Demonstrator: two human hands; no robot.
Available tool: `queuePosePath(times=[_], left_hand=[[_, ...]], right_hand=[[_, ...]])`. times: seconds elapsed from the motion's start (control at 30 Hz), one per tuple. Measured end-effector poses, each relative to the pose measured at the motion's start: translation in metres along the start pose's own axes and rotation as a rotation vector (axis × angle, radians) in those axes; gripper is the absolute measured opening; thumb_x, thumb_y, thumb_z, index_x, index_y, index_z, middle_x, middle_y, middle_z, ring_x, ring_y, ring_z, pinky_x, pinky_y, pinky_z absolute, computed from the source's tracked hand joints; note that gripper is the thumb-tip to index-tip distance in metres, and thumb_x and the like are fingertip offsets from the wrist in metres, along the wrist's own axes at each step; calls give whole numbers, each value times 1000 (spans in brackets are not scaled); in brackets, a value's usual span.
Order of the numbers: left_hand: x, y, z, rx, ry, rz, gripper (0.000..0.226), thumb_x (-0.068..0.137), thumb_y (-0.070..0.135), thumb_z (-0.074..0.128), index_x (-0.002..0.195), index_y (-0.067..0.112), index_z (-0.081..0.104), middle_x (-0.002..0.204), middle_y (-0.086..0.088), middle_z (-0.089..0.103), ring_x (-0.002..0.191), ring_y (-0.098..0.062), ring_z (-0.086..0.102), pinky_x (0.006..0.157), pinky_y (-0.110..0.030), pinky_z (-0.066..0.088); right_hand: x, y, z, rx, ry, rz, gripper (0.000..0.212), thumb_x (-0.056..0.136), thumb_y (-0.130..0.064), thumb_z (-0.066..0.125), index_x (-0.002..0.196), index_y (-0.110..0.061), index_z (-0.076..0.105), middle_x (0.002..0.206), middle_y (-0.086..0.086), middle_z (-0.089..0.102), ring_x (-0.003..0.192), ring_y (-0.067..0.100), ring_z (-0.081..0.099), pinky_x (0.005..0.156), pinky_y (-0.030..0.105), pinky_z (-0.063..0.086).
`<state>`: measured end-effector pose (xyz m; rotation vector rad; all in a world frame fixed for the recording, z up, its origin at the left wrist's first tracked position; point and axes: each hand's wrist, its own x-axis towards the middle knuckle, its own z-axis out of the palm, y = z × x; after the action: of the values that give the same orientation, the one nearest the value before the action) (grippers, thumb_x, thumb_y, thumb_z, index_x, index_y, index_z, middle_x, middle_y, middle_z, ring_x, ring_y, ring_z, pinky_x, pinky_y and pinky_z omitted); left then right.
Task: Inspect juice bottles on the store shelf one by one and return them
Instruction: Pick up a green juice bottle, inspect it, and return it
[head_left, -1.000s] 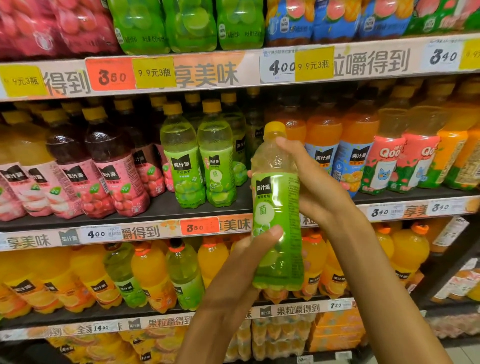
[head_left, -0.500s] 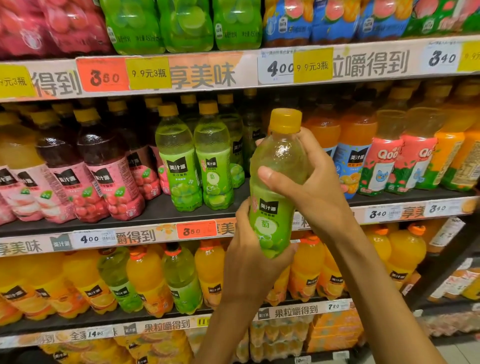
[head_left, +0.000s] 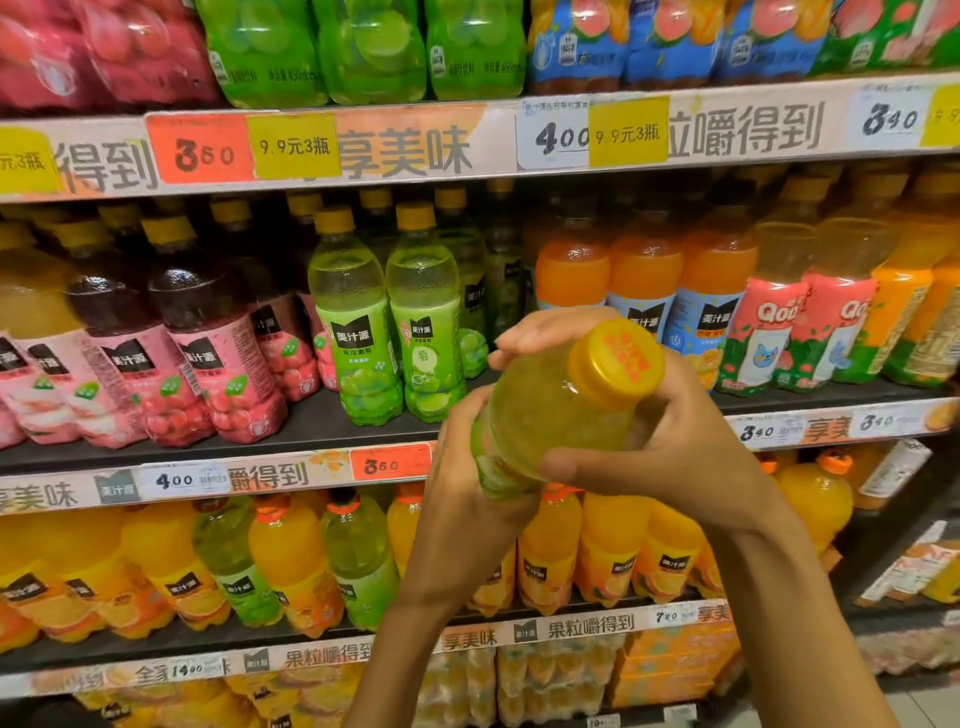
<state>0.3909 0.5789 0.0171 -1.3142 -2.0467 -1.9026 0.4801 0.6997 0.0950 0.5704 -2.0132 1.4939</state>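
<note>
The fingers (head_left: 545, 332) of the right hand (head_left: 675, 447) were curled over the shoulder of the green juice bottle (head_left: 550, 421), with the thumb pressed along its near side, so that the neck sat in the web of the hand just below the yellow cap (head_left: 618, 364). The left hand (head_left: 462, 499) wrapped the labelled lower body from beneath; its fingertips were hidden behind the bottle, and their spread could not be told. The bottle was held in the air in front of the middle shelf (head_left: 311, 431), tilted with the cap toward the camera and the base away and down, apart from the two matching green bottles (head_left: 384, 322) standing upright at the shelf front. Judged from its clear, thin-looking walls and full contents, the bottle would probably be moderately heavy for its size, slightly yielding at mid-body and smooth enough to slip under a loose grip. The firmest holds appeared to be the waist above the label and the neck beneath the cap; the label film seemed the slickest surface. An open space lay on the shelf to the right of the green bottles, beside the orange bottles (head_left: 644, 270), and looked a likely place for its return.
</note>
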Motion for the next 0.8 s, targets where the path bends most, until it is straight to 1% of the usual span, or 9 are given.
queuePosePath(times=[0.1, 0.2, 0.33, 0.4, 0.53, 0.63, 0.67, 0.73, 0.8], left_hand=[[-5, 1, -2, -64, -153, -66, 77, 67, 6, 75, 114, 56, 40, 109, 12, 60, 102, -7, 60, 83, -35, 54], [-14, 2, 7, -213, -143, -137, 74, 64, 1, 76, 122, 30, 42, 111, 18, 63, 102, 0, 61, 79, -17, 51], [-18, 2, 23, -211, 11, -161, 69, 62, 32, 77, 123, 21, 47, 104, 7, 66, 96, -14, 65, 80, -34, 55], [-17, 4, 27, -217, 75, -158, 62, 62, 41, 73, 116, 17, 54, 95, 8, 69, 86, -12, 67, 72, -30, 56], [-17, 3, 21, -381, 33, -162, 33, 65, 41, 73, 92, 24, 69, 82, 7, 73, 72, -5, 68, 61, -19, 53], [-19, -1, 12, -546, -154, -248, 49, 54, 61, 80, 89, 26, 75, 82, 4, 74, 74, -8, 69, 62, -22, 54], [-20, -1, 13, -579, -190, -306, 59, 49, 65, 81, 89, 23, 75, 83, 1, 74, 76, -12, 69, 65, -26, 55], [-22, -2, 16, -631, -200, -404, 76, 42, 68, 82, 95, 15, 70, 88, -5, 74, 79, -20, 70, 69, -32, 56], [-21, -1, 17, -620, -167, -423, 83, 42, 72, 79, 101, 15, 65, 89, -4, 74, 80, -18, 70, 68, -29, 55]], right_hand=[[6, -1, -4, 78, -19, 49, 46, 75, -27, 77, 115, -12, 60, 114, 16, 64, 108, 31, 64, 88, 41, 52], [9, 2, 0, 96, 129, 63, 27, 78, -21, 67, 103, -13, 64, 102, 15, 69, 98, 34, 67, 83, 41, 55], [17, 5, 11, 55, 407, 144, 16, 77, -23, 74, 92, -19, 68, 88, 2, 72, 85, 18, 70, 73, 30, 56], [19, 6, 14, 89, 497, 213, 14, 80, -25, 72, 91, -17, 69, 80, -5, 70, 75, 7, 66, 65, 20, 51], [16, 9, 3, 156, 372, 291, 29, 80, -44, 65, 96, -21, 71, 88, -6, 70, 85, 7, 65, 72, 21, 51], [17, 14, -3, 357, 272, 330, 30, 81, -36, 62, 104, -17, 69, 107, 4, 72, 106, 22, 66, 92, 38, 54], [17, 15, -2, 431, 250, 346, 28, 84, -30, 60, 105, -13, 67, 107, 9, 72, 106, 28, 67, 93, 44, 53], [19, 17, 1, 478, 252, 351, 22, 86, -22, 56, 101, -12, 67, 98, 10, 73, 94, 28, 70, 85, 42, 57], [22, 17, 4, 438, 323, 344, 18, 84, -23, 59, 95, -15, 70, 92, 7, 74, 87, 23, 71, 76, 34, 58]])
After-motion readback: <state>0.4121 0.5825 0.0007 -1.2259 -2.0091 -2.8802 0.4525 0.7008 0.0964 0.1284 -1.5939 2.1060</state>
